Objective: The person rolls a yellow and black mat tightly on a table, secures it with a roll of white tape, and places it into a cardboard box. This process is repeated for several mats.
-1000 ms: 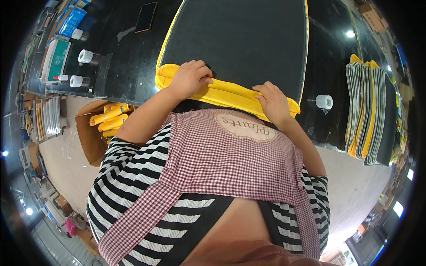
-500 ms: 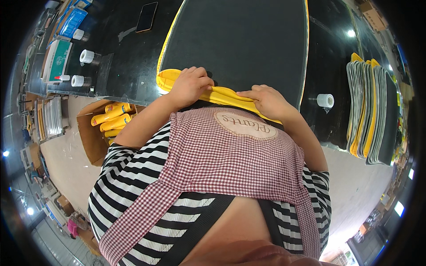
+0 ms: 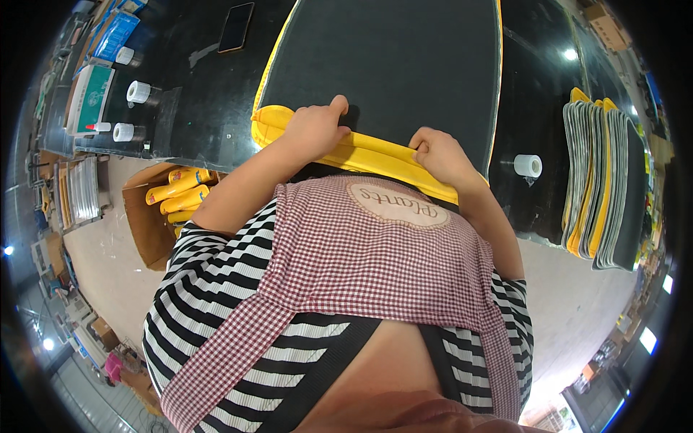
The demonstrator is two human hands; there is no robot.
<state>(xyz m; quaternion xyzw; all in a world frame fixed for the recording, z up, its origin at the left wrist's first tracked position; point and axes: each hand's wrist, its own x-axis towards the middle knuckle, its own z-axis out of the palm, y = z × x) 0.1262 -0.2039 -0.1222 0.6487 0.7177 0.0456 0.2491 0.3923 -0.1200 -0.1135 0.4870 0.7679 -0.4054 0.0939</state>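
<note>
A large mat [image 3: 390, 65] lies with its black backing up and a thin yellow edge along its sides. Its near end is turned over, showing a yellow rolled edge [image 3: 375, 148] close to my apron. My left hand [image 3: 315, 131] is closed over the left part of this roll, one digit sticking up above it. My right hand [image 3: 442, 157] grips the roll further right, its fingers curled in. Between the hands the yellow strip runs fairly straight. The fingertips under the roll are hidden.
A stack of mats [image 3: 599, 180] stands at the right edge of the black table [image 3: 195, 115]. White rolls [image 3: 528, 165] sit on both sides. A phone [image 3: 237, 27] and a green-white box [image 3: 90, 99] lie left. Below, a cardboard box [image 3: 141, 216] holds several yellow rolled mats [image 3: 179, 186].
My right hand has moved slightly right, its fingers now curled rather than pointing inward. A digit of my left hand has lifted. The yellow strip between them looks wider and smoother.
</note>
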